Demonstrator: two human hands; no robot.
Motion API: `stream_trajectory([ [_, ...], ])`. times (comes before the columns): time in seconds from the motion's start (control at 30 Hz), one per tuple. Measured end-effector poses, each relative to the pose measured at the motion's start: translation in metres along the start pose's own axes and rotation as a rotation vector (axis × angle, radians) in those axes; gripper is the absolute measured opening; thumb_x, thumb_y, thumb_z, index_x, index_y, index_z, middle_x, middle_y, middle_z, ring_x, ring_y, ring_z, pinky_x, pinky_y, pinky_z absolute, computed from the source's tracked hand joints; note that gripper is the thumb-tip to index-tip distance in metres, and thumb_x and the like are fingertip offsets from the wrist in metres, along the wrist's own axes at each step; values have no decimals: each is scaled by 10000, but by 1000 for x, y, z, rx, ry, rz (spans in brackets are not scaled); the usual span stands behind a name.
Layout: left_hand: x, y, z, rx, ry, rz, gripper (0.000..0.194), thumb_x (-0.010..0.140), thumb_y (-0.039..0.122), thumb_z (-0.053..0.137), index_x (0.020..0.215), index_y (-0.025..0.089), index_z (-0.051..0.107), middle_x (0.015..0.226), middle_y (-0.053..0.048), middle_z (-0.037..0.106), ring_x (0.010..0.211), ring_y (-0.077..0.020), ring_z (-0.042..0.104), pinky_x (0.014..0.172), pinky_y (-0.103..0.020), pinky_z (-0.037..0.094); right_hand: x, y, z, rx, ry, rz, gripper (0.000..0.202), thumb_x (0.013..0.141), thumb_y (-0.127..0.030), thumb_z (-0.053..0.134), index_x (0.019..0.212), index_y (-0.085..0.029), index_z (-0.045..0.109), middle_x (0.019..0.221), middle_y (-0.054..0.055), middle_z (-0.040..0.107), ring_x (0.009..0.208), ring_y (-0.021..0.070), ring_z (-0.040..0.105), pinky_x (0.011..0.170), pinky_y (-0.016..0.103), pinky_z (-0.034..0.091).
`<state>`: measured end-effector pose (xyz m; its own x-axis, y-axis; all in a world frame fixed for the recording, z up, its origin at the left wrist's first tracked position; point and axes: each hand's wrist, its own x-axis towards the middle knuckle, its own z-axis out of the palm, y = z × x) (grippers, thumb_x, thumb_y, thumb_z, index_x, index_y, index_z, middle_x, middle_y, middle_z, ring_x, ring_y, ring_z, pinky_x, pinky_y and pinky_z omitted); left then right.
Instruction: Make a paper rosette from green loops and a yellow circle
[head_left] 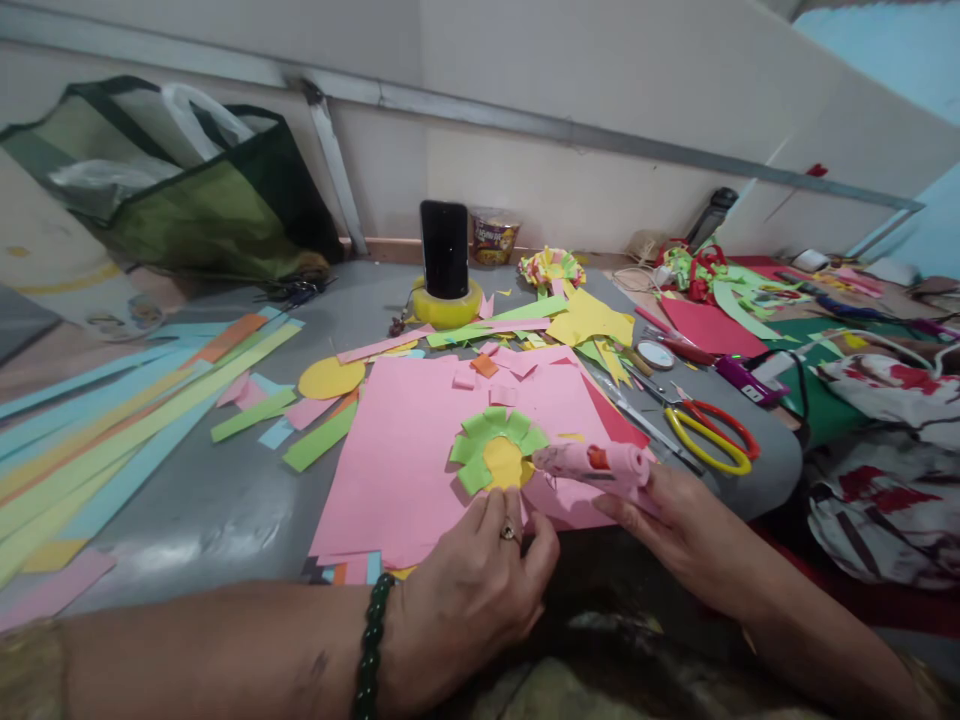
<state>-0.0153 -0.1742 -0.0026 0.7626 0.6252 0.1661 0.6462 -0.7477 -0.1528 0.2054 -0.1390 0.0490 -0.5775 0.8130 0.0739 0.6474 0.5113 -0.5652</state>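
A paper flower (471,470) with a yellow round centre and green petals around part of its edge lies on a stack of pink paper sheets (390,450). My left hand (480,570), with a ring and a dark green bead bracelet, presses closed fingertips on the lower edge of the yellow centre. Closed round a pink glue gun (600,465), my right hand (675,520) points its tip at the right side of the yellow centre. Whether the tip touches the paper I cannot tell. Small pink and orange paper pieces (486,366) lie just behind the flower.
Scissors (709,435) with red and yellow handles lie to the right. Coloured paper strips (135,420) spread across the left. Behind stand a phone (445,250) on a yellow tape roll (450,305), a cup (495,238) and a multicoloured paper flower (553,268). A green bag (217,190) stands back left.
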Motion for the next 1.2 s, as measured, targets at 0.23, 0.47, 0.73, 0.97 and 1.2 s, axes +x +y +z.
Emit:
stream_trajectory([
  [0.23,1,0,0,61,23,19,419,975,347,470,1214,21,582,1079,-280,727,958,-335,709,839,-451,546,-2,-1,-1,-6,20,24,385,1004,-351,482,1319,-242,675,1201,113,754,1035,254,739,911,379,603],
  [0.47,1,-1,-2,-14,-41,0,396,975,287,476,1265,29,555,1142,-281,699,1010,-346,682,856,-470,520,-10,0,-4,-33,-5,18,397,1000,-328,482,1340,-226,660,1212,124,749,972,248,753,878,364,609],
  [0.73,2,-2,-7,104,87,42,296,953,232,474,1148,56,611,986,-196,733,857,-283,688,740,-382,523,-2,-7,-3,-52,-7,-14,346,1018,-336,453,1219,-243,718,1060,97,777,960,240,744,861,337,601],
  [0.97,2,-2,-9,123,12,38,278,909,161,512,1145,61,621,976,-189,744,857,-274,702,723,-364,536,-5,-10,-14,-65,-35,17,336,1012,-399,476,1185,-263,730,1010,79,777,901,246,741,850,367,604],
  [1.2,1,0,-4,162,69,38,270,906,184,550,1121,42,630,988,-222,742,867,-291,712,737,-378,549,-3,-8,-10,-73,-4,6,383,1020,-462,448,1166,-259,739,977,81,778,846,232,727,829,351,592],
])
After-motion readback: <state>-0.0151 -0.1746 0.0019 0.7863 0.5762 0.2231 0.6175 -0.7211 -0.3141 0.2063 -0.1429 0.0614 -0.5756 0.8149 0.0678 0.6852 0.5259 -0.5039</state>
